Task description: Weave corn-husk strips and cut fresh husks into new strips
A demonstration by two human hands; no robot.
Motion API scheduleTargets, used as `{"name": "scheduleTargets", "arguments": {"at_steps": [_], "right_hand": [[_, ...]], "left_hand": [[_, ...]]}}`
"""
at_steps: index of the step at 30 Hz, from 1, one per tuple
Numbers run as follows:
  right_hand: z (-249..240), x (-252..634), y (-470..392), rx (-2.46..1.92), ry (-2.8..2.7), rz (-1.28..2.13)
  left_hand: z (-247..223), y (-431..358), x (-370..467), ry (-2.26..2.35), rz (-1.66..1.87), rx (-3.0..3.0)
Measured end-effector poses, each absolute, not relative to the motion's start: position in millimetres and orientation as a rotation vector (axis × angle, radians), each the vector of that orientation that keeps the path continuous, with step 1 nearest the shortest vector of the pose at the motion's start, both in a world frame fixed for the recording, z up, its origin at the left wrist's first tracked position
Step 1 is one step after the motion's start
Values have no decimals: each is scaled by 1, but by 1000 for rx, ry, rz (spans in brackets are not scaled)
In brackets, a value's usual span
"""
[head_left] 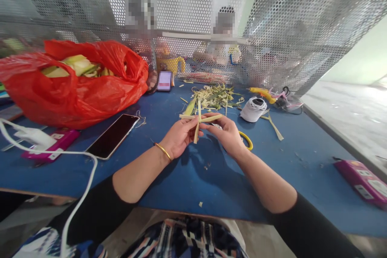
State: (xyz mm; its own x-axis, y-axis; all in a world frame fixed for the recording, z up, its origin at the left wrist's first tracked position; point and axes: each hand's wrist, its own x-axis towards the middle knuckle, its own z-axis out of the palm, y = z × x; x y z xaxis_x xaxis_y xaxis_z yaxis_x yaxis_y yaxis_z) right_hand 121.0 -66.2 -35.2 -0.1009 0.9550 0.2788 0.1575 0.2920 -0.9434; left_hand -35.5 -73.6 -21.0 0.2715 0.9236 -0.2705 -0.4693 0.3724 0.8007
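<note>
Pale green-yellow leaf strips (pixel 199 109) form a cross above the middle of the blue table. My left hand (pixel 180 136) is closed on the strips near their crossing, from the left. On the right side, my right hand (pixel 227 134) pinches the same strips, fingertips close to the crossing. Its finger and thumb meet near the strip's right arm. A gold bangle (pixel 163 151) circles my left wrist. Just behind the hands is a pile of leaf scraps (pixel 214 96). Yellow-handled scissors (pixel 248 140) lie partly hidden behind my right hand.
A red plastic bag (pixel 90 100) of leaves stands left, with a phone (pixel 113 136) and white cable (pixel 90 177) nearer. A thread spool (pixel 252 113), yellow glue gun (pixel 263 94) and purple power strip (pixel 363 181) are on the right. Behind the perforated metal screen (pixel 193 4) are people.
</note>
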Motion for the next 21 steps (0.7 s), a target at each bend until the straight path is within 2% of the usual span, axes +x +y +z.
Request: {"name": "scheduleTargets", "arguments": {"at_steps": [4, 21], "right_hand": [[-36, 121, -66, -1065, -1397, 986], [-32, 119, -74, -1173, -1765, 451]], "left_hand": [[-22, -73, -37, 847, 1037, 656], [-17, -76, -32, 1030, 1127, 626]]}}
